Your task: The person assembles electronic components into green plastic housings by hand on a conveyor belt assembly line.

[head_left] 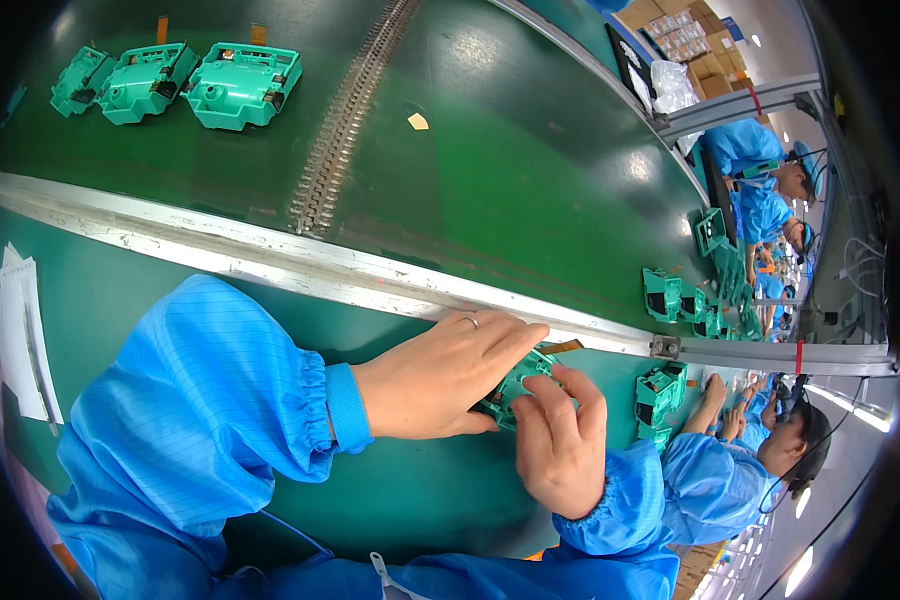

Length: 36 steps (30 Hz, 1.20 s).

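Note:
A small teal-green plastic housing sits between my hands at the near side of the metal rail, mostly covered by fingers. An orange-brown ribbon cable sticks out past its far right side. My left hand lies across the housing's left side, thumb at the near edge and fingers over the far edge, gripping it. From the right, my right hand has its curled fingertips on the housing's top. Whether those fingertips also pinch a small part is hidden.
Beyond the metal rail runs a green conveyor belt with a metal-laced seam. Three green housings stand far left; more housings cluster at right. Paper sheets lie left. A co-worker in blue sits close at right.

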Each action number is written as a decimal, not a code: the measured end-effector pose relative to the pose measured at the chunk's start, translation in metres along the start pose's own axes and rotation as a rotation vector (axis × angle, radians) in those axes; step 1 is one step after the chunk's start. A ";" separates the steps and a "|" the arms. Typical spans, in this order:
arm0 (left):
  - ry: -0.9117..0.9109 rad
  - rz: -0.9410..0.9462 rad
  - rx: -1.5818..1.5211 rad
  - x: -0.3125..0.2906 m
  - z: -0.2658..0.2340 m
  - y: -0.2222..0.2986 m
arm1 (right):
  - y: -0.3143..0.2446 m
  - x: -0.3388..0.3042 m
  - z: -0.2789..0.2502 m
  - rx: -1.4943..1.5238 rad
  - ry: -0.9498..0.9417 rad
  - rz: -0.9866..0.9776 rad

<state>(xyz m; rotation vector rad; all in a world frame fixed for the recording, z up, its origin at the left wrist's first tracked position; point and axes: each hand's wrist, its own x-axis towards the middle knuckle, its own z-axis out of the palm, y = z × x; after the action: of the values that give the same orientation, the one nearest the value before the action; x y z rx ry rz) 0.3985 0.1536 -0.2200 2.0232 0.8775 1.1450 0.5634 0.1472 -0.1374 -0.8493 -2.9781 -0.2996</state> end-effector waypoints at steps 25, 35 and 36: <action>-0.019 0.004 0.026 0.009 0.010 0.002 | -0.003 -0.040 0.015 -0.185 0.101 0.073; -0.021 0.055 0.038 0.009 0.008 -0.004 | 0.039 -0.040 0.020 0.624 0.337 0.362; 0.037 0.061 0.040 0.011 0.006 -0.002 | 0.048 -0.040 0.027 0.592 0.252 0.300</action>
<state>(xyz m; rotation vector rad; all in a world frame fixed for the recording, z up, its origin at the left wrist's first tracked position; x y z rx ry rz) 0.4076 0.1624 -0.2193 2.0800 0.8683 1.2105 0.6236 0.1711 -0.1591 -1.0480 -2.4363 0.4296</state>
